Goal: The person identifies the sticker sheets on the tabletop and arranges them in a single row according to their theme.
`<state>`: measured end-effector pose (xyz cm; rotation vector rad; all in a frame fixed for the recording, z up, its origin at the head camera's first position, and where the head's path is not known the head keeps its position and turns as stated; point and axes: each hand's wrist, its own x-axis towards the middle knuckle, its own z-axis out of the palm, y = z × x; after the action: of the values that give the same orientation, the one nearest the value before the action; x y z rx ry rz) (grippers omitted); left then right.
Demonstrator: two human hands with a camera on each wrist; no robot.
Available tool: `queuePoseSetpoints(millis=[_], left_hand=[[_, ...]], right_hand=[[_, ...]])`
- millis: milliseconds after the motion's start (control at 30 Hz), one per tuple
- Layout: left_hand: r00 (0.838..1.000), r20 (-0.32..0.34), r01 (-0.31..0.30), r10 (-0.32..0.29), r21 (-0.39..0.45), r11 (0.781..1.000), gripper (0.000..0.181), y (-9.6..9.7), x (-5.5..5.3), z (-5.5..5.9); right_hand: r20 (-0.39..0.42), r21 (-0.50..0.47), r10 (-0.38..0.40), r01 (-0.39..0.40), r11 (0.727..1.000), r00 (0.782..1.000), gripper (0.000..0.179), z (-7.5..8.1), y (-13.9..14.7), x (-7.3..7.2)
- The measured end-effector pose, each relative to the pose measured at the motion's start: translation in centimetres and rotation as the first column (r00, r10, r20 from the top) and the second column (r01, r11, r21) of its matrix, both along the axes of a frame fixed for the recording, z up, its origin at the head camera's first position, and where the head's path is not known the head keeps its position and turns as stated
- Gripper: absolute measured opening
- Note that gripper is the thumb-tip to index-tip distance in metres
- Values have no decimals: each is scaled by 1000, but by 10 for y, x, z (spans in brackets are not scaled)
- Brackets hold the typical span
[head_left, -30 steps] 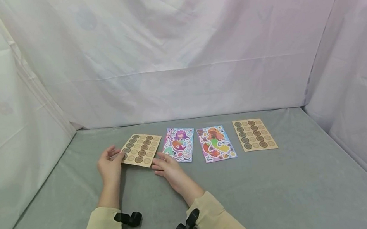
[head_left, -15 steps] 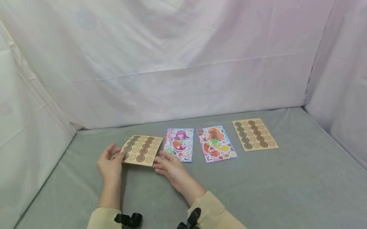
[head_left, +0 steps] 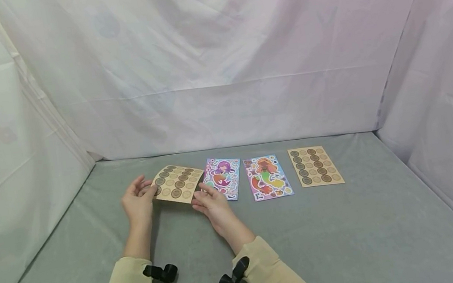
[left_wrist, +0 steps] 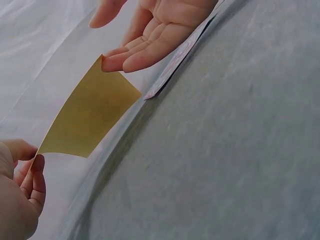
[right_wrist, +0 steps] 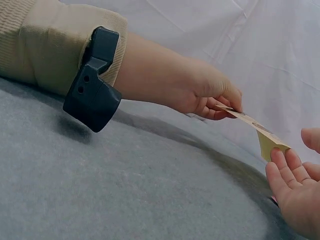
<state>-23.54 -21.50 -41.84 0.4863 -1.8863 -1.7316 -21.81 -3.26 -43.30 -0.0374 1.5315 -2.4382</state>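
Observation:
My left hand [head_left: 137, 208] pinches the left edge of a tan sticker sheet [head_left: 177, 185] printed with rows of dark and light round stickers. The sheet is held up off the table, bowed a little, and its plain yellowish back [left_wrist: 92, 112] faces the left wrist camera. At the opposite corner, the fingertips of my right hand [head_left: 220, 213] touch the sheet from beneath, fingers extended. In the right wrist view the right thumb [right_wrist: 311, 139] stands apart from the paper. Just right of the held sheet lies a purple-haired mermaid sticker sheet [head_left: 224, 179].
A second mermaid sticker sheet [head_left: 268, 177] and another tan sheet of round stickers [head_left: 315, 166] lie farther right in the row. Grey cloth covers the table [head_left: 353, 239]. White curtains [head_left: 216, 65] enclose the back and sides. Each sleeve carries a black wrist camera [right_wrist: 95, 82].
The held sheet and both hands have shifted slightly to the right. The sheet now bows more, its near edge raised a little. The other sheets have stayed put.

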Motion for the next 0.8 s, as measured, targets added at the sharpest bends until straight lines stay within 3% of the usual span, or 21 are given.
queuePoseSetpoints(millis=[367, 800], left_hand=[[998, -18, 62, -61, 13, 998, 50, 4, 1, 5], [994, -42, 99, -98, 31, 995, 50, 9, 2, 10]], right_hand=[[-21, -52, -58, 57, 997, 998, 51, 2, 0, -1], [-44, 9, -143, 144, 990, 989, 58, 7, 2, -2]])
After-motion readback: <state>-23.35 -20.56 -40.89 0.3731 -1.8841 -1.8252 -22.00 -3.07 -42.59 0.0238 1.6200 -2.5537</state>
